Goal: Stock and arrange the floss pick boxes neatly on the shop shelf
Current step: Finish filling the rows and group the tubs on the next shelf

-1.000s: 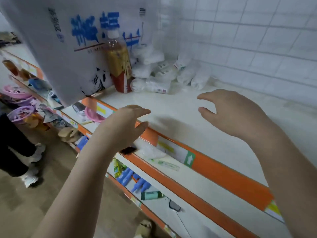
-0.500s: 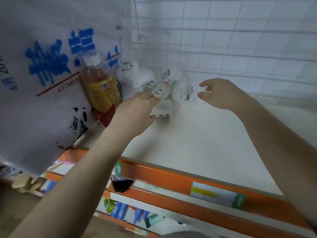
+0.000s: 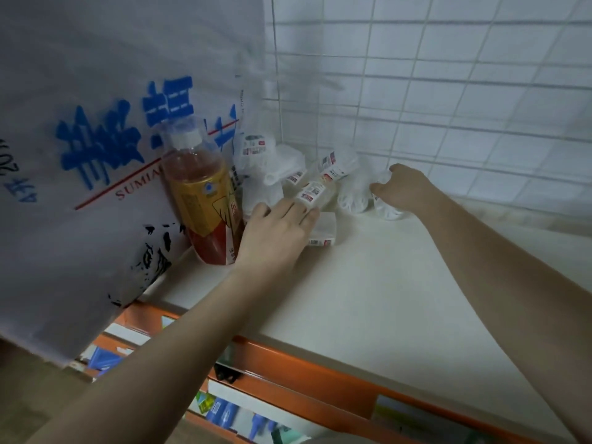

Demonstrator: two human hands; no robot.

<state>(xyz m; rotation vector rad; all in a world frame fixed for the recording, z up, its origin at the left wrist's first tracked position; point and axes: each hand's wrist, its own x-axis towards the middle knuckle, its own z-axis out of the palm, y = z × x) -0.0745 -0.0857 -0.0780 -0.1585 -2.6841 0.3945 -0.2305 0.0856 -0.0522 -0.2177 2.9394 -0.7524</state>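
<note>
— Reaching into the back corner of the shelf, both hands work at a jumble of floss pick boxes. What has the left hand got?

— Nothing gripped that I can see: its fingers lie fairly straight over one box lying flat on the white shelf, fingertips touching a tilted box just behind it.

— And the right hand?

— Curled round a clear box of picks at the right end of the heap, thumb on the near side — it holds that one.

— Where does the stock sit?

— Piled loosely, some boxes upright, some toppled, against the white wire grid at the rear, just beside a tea bottle with a white cap.

— Anything else in frame?

— A white sack with blue lettering stands left of the bottle, and the orange shelf edge carries price tags; lower shelves show blue items, blurred
</note>
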